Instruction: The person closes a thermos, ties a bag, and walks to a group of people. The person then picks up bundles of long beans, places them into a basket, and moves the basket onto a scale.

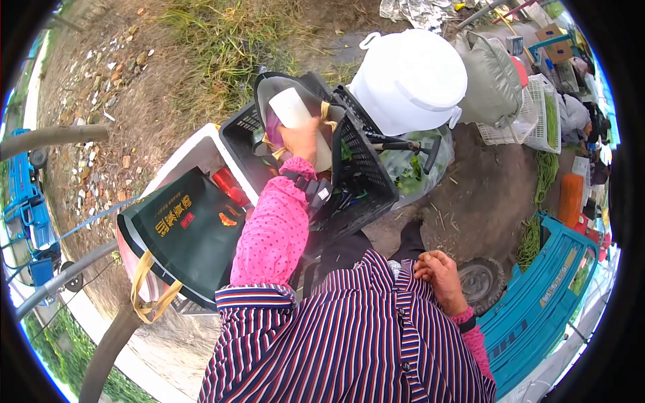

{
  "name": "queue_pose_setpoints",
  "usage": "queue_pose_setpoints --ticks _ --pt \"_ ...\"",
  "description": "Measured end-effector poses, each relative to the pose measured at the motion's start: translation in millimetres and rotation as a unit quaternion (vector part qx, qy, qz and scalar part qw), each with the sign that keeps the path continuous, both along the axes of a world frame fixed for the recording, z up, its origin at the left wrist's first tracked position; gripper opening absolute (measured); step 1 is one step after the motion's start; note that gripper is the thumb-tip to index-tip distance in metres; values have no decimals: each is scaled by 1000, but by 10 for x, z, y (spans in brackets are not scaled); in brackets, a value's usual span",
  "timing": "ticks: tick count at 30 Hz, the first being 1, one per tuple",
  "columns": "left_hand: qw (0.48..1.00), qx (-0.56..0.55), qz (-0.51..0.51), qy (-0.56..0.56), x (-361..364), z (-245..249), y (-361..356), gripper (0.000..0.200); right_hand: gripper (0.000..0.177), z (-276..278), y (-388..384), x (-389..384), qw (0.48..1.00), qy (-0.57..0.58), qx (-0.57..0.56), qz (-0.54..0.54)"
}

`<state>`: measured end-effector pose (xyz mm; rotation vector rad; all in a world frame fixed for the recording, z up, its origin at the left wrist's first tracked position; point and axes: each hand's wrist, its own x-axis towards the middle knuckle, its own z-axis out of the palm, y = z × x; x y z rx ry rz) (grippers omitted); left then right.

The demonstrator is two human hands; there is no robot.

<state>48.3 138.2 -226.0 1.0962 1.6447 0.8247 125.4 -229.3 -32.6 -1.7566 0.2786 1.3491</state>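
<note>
My left hand (300,141), in a pink dotted sleeve, reaches into a bag (274,84) with yellow handles. Its fingers are closed on a white cylindrical object (287,107) that leans in the bag; I cannot make out its exact kind. The bag sits in a black plastic crate (366,168). My right hand (440,277) is beside my striped garment (322,316), its fingers curled in, with nothing visible in them. To the left, a dark green bag (191,228) with yellow handles stands by a white foam box (176,164) and a red object (230,187).
A large white lidded bucket (411,80) stands beyond the crate, beside a grey-green sack (494,84). A clear bag of greens (420,171) lies to the right. A blue-green vehicle panel (537,305) and a wheel (478,283) are at right. Metal poles (54,140) cross the left side.
</note>
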Motion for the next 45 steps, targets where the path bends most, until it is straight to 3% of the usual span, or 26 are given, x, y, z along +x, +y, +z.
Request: queue_pose_setpoints --ticks 9,13,16,19,28,31,36,45 --pt "989 -138 17 55 142 -343 -122 90 19 -52 -12 6 998 13 -31 -45" --pt "990 -83 31 106 215 -646 -155 87 18 -54 5 21 998 17 -38 -54" --pt "986 -115 60 104 243 -591 -143 85 18 -78 6 15 997 19 -45 -62" --pt "992 -88 89 4 242 -796 -132 85 18 -97 24 21 997 19 -51 -61" --pt "980 -105 167 -13 332 -920 -94 86 19 -106 82 43 997 10 -56 -53" --pt "966 -138 219 23 366 -449 -147 82 18 -134 74 46 997 11 -56 -49" --pt "964 -135 220 -68 219 -1398 -216 63 19 -172 145 46 998 11 -58 -28" --pt "954 -190 185 -143 185 -1546 -179 50 22 -158 97 75 998 -11 -54 -21"
